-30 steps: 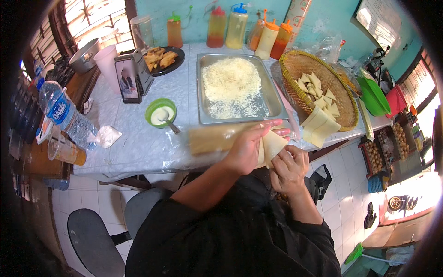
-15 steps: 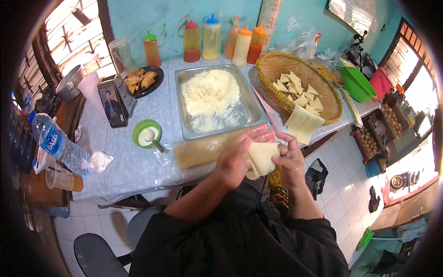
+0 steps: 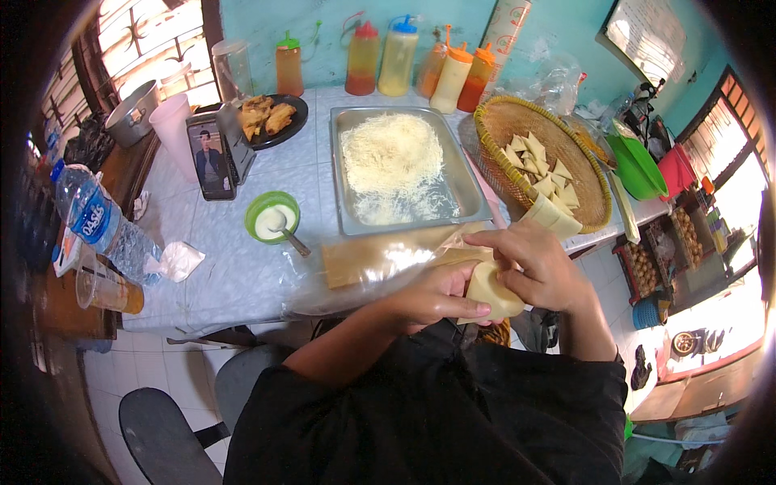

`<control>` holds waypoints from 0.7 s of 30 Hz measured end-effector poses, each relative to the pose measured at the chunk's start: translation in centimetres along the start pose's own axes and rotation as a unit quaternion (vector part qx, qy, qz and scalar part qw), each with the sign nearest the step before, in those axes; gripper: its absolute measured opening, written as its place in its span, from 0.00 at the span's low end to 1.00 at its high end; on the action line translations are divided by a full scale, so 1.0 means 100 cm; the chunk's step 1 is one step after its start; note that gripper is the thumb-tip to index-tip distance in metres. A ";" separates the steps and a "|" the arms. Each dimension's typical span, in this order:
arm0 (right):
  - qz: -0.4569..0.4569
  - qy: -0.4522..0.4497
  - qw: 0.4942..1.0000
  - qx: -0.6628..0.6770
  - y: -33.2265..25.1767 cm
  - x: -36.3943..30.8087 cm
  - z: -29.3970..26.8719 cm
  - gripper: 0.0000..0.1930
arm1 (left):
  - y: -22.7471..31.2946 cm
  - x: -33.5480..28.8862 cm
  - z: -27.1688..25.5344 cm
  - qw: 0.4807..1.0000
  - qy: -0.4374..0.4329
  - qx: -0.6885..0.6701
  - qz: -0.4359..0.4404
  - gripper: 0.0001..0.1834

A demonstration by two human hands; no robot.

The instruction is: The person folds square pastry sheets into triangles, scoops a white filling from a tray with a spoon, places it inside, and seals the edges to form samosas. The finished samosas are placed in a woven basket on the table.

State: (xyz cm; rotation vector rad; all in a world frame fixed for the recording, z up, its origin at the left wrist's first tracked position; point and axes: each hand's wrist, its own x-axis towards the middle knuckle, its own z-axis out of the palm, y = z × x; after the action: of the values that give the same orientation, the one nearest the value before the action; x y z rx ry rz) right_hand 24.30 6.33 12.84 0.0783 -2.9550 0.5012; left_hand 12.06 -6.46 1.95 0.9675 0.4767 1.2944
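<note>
Above the table's front edge, a pale, rounded, folded pastry wrapper is between my hands. My left hand grips it from the left, thumb across its lower side. My right hand is closed on its right side with curled fingers, the index finger stretched toward the left; its fingertips are partly hidden. Just beyond lies a strip of pastry sheets under clear plastic. Behind that, a metal tray holds a heap of white shreds. A green bowl of white paste stands farther left, with a spoon in it.
At right, a woven basket holds several folded pastry triangles, with flat wrappers at its near edge. Sauce bottles line the wall. A phone, a plate of fried food and a water bottle stand left.
The view has shifted. The wrapper, a wider open cone before, now looks smaller and more rounded. My right hand has turned over it from above, and my left hand now grips it lower.
</note>
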 end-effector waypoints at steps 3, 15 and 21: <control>-0.022 0.013 0.996 0.086 0.017 0.024 0.002 0.25 | 0.008 -0.003 -0.007 0.998 0.040 -0.039 0.022 0.31; 0.134 -0.022 0.988 0.068 0.147 0.150 0.118 0.19 | 0.082 0.016 -0.049 0.937 0.233 0.066 0.252 0.30; 0.031 -0.103 0.986 0.130 0.129 0.170 0.139 0.21 | 0.085 0.028 -0.099 0.849 0.337 0.176 0.367 0.29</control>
State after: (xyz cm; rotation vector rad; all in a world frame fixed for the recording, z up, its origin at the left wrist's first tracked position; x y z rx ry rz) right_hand 4.68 13.38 -1.81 0.0684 -3.0786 0.9413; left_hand 0.18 -0.81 4.13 1.0179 0.9661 2.3334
